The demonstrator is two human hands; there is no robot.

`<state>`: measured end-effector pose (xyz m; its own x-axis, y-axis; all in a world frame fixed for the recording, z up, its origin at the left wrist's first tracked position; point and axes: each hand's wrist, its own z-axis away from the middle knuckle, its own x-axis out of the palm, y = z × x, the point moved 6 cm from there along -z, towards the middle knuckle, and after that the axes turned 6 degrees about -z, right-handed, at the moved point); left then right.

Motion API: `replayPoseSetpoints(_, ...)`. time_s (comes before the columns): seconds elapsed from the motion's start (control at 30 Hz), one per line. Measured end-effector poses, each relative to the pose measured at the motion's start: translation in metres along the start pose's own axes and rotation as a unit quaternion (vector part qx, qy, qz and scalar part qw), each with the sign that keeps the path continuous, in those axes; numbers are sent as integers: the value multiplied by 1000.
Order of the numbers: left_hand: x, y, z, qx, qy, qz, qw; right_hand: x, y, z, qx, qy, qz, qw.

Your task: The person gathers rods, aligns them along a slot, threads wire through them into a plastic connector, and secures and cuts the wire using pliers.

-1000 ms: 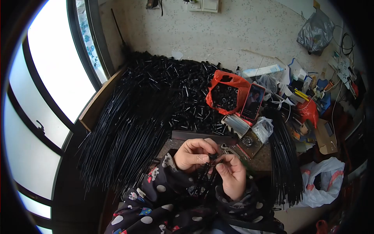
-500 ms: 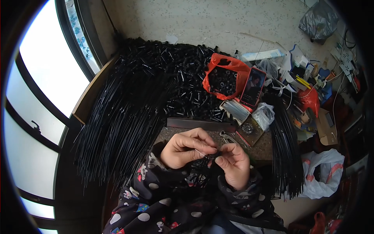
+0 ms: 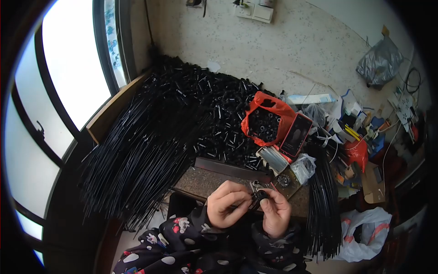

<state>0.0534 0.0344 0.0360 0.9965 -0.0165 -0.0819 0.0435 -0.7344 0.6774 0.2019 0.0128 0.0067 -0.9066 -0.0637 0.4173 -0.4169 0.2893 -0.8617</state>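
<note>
In front of my body, my right hand (image 3: 276,212) pinches a small black round part (image 3: 261,194) between thumb and fingers, its ring-like end facing up. My left hand (image 3: 229,204) is closed, its thumb and fingertips meeting right beside that part. What lies in the left fingertips is too small and dark to make out. Just beyond the hands, metal pliers (image 3: 255,185) lie partly hidden on the speckled tabletop (image 3: 191,180).
Many thin black rods (image 3: 141,160) lie on the left, with another bundle (image 3: 323,210) on the right. Behind is a heap of short black pieces (image 3: 214,100). A red bag (image 3: 285,116) of black rings, a phone (image 3: 296,134) and a dark bar (image 3: 230,170) stand nearby.
The view has tilted up, showing more wall. The black part has turned so its ring-like end shows. A thin pale line at my left fingers no longer shows.
</note>
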Motion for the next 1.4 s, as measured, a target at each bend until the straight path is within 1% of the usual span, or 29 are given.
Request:
replayPoseSetpoints(0.03,5,5,1,1,-41,-17,999,-2,-1,3,-21,21,1,1000)
replayPoseSetpoints(0.07,3,4,1,-4,-33,-18,999,-2,1,4,-15,15,5,1000)
replayPoseSetpoints(0.17,7,-1,0,-46,-77,88,992,-1,1,8,-32,-13,-70,997)
replayPoseSetpoints(0.2,7,-2,-1,-48,-78,87,992,0,0,10,-31,-11,-71,997)
replayPoseSetpoints(0.3,5,-10,1,-118,-135,195,964,10,-5,8,-53,-14,-23,998)
replayPoseSetpoints(0.33,1,-8,1,-118,-124,181,969,11,-4,7,-47,-29,-33,998)
replayPoseSetpoints(0.43,0,6,2,-74,-111,152,979,9,2,5,4,-81,-65,995)
replayPoseSetpoints(0.47,-3,8,5,-75,-104,141,982,8,5,5,20,-94,-72,993)
replayPoseSetpoints(0.57,-5,21,12,5,-103,17,995,6,10,4,55,-119,-83,988)
replayPoseSetpoints(0.6,-5,20,11,4,-102,16,995,7,13,4,57,-120,-84,988)
replayPoseSetpoints(0.7,-2,21,11,88,-126,28,988,15,11,3,-29,-99,-22,994)
replayPoseSetpoints(0.73,-1,20,13,87,-126,27,988,23,9,6,-28,-99,-23,994)
replayPoseSetpoints(0.83,-1,13,22,0,-81,112,990,41,-15,23,-115,11,138,984)
replayPoseSetpoints(0.87,0,13,23,1,-84,112,990,41,-15,22,-116,13,137,984)
replayPoseSetpoints(0.97,-2,19,22,27,-81,55,995,41,-1,14,11,-38,36,999)
replayPoseSetpoints(1.0,-2,20,23,25,-85,58,994,40,4,11,55,-52,3,997)
replayPoseSetpoints(1.03,1,16,26,-40,-127,135,982,40,8,10,98,-61,-31,993)
replayPoseSetpoints(1.07,7,12,31,-105,-171,213,956,39,12,8,139,-66,-64,986)
replayPoseSetpoints(1.1,14,10,38,-169,-217,288,917,38,16,7,176,-67,-99,977)
replayPoseSetpoints(1.13,16,12,41,-173,-234,298,909,32,15,5,169,-47,-100,979)
replayPoseSetpoints(1.2,16,14,45,-202,-238,369,875,34,12,4,152,-136,8,979)
replayPoseSetpoints(1.23,16,14,44,-215,-240,402,857,35,6,4,142,-115,7,983)
replayPoseSetpoints(1.27,17,14,44,-216,-257,407,849,41,-6,5,86,-85,111,986)
replayPoseSetpoints(1.3,14,10,43,-244,-249,410,843,44,-18,6,33,-57,213,975)
replayPoseSetpoints(1.33,10,6,41,-271,-239,409,838,44,-26,7,28,-45,210,976)
replayPoseSetpoints(1.37,8,2,40,-297,-225,405,835,50,-45,8,-98,-49,315,943)
replayPoseSetpoints(1.4,9,-1,38,-296,-231,402,835,59,-62,12,-219,-54,412,883)
